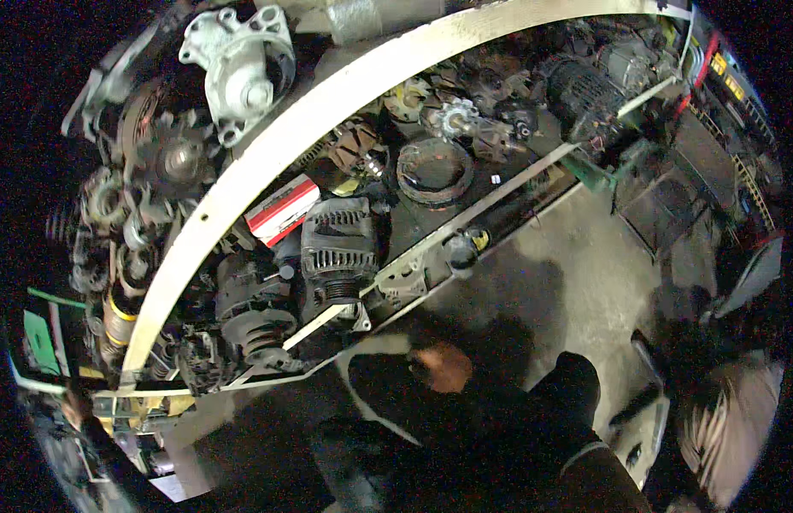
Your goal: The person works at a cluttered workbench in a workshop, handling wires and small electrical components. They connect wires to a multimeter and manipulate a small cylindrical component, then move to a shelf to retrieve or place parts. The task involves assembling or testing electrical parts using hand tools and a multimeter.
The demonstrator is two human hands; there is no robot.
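At the far left edge, my left hand [73, 409] is small and dim at the end of a dark sleeve. It is next to the pale corner of a shelf frame, by a green panel [41, 342]. Its fingers are too dark to make out. Low in the middle, a blurred reddish-brown patch [446, 368] against dark clothing may be my right hand; no fingers show. The closest part to that patch is a flat metal bracket [403, 285] on the shelf edge. Behind it stands a grey finned alternator [339, 244] with a ribbed pulley.
A pale beam [328, 103] crosses the crowded shelf. A silvery cast housing [243, 81] stands behind it. A red-and-white box [282, 210], a round metal ring [434, 171] and a dark motor [580, 90] lie among greasy parts. Concrete floor [584, 265] shows at right.
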